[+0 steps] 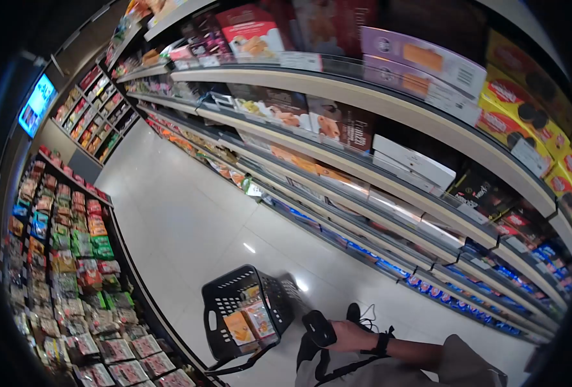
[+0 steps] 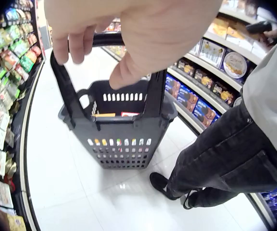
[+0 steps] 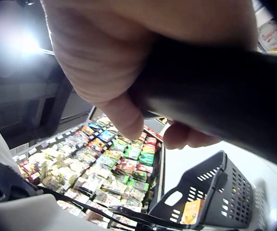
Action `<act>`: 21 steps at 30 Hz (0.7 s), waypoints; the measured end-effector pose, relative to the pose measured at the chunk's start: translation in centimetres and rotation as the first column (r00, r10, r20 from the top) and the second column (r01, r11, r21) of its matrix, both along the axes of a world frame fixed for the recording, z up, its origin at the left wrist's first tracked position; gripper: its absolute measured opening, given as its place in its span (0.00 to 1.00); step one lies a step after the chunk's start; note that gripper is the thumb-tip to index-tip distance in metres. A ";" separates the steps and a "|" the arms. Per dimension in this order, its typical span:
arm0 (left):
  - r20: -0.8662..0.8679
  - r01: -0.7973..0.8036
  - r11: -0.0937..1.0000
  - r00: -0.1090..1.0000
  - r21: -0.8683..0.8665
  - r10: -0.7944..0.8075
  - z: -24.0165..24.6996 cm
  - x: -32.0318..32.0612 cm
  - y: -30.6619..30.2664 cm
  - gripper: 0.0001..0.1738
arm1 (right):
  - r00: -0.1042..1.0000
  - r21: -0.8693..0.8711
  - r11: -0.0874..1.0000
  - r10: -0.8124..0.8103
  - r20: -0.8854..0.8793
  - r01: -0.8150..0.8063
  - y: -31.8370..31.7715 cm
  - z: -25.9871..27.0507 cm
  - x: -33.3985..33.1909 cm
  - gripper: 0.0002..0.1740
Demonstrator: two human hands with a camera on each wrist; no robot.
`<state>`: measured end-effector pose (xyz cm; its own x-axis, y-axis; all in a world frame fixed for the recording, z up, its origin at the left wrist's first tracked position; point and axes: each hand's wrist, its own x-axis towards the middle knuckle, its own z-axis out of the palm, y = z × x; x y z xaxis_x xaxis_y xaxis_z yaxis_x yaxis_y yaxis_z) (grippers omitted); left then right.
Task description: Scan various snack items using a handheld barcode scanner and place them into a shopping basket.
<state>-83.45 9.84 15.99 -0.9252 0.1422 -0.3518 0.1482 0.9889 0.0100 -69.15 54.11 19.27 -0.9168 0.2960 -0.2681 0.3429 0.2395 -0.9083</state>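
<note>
My left hand [image 2: 153,33] grips the raised handle [image 2: 64,86] of a black plastic shopping basket [image 2: 124,130], its fingers bent over the bar; in the head view this hand is out of sight. Slots and small holes pierce the basket's walls. Inside it lie an orange package [image 1: 239,327] and a white-and-red patterned package [image 1: 260,319]. My right hand [image 1: 352,337] holds a smooth black elongated object [image 1: 319,327], which fills much of the right wrist view; I cannot tell what kind of object it is. Thumb and fingertips wrap its underside there.
Tall shelves of boxed sweets and biscuits [image 1: 421,55] run along the right of the aisle. On the left stands a sloped rack of bagged snacks [image 1: 73,258]. Pale tiled floor [image 1: 170,187] stretches between them towards a lit screen [image 1: 37,105]. My shoes [image 2: 162,185] are beside the basket.
</note>
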 end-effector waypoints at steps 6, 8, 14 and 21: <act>-0.350 0.381 0.915 0.882 0.133 -0.316 -8.4 -5.5 6.5 0.15 | 0.946 0.198 0.980 -0.090 0.312 0.028 3.5 -8.0 4.2 0.29; -0.446 0.436 0.896 0.820 0.080 -0.359 -8.6 -5.2 8.5 0.15 | 0.939 0.294 0.953 -0.167 0.299 0.076 5.6 -11.4 7.5 0.30; -0.484 0.394 0.907 0.829 0.146 -0.282 -9.9 -3.8 10.1 0.15 | 0.484 0.347 0.913 -0.407 0.775 0.213 6.6 -17.3 20.0 0.22; -0.545 0.381 0.887 0.816 0.259 -0.191 -9.5 -6.7 14.8 0.13 | 0.671 0.367 0.927 -0.324 0.667 0.082 5.0 -15.5 10.1 0.28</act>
